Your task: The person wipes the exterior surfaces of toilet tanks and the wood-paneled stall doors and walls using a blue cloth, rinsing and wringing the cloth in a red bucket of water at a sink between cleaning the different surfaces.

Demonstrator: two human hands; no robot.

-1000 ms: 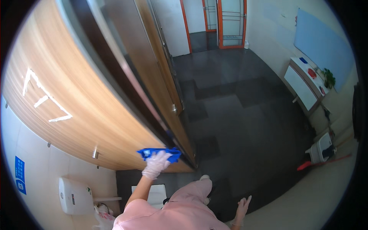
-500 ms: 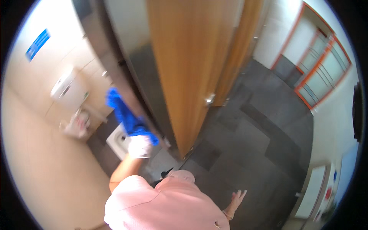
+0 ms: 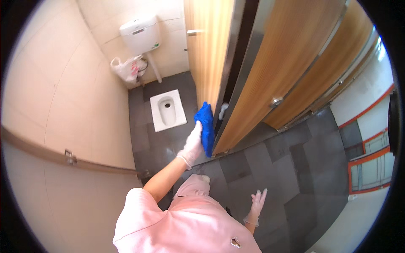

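Observation:
My left hand [image 3: 193, 144], in a thin see-through glove, grips a blue cloth [image 3: 206, 131]. The arm reaches forward, and the cloth lies against the lower part of the wooden partition [image 3: 207, 50] by the stall opening. Just right of the cloth, a wooden door [image 3: 274, 55] with a round metal knob [image 3: 276, 102] stands ajar. Lower right, my right hand [image 3: 256, 205], gloved the same way, hangs over the floor with fingers spread and nothing in it.
Inside the stall a white squat toilet [image 3: 168, 111] is set into the dark tiled floor [image 3: 270, 168]. Behind it hang a white cistern [image 3: 140, 33] and a plastic bag [image 3: 128, 69]. A panel with a metal latch [image 3: 70, 157] stands at left. Orange-framed glass doors [image 3: 369, 173] are far right.
The view has swung left, so the stall shows more fully. My left hand has brought the blue cloth, held out in the air before, against the partition. My right hand stays open.

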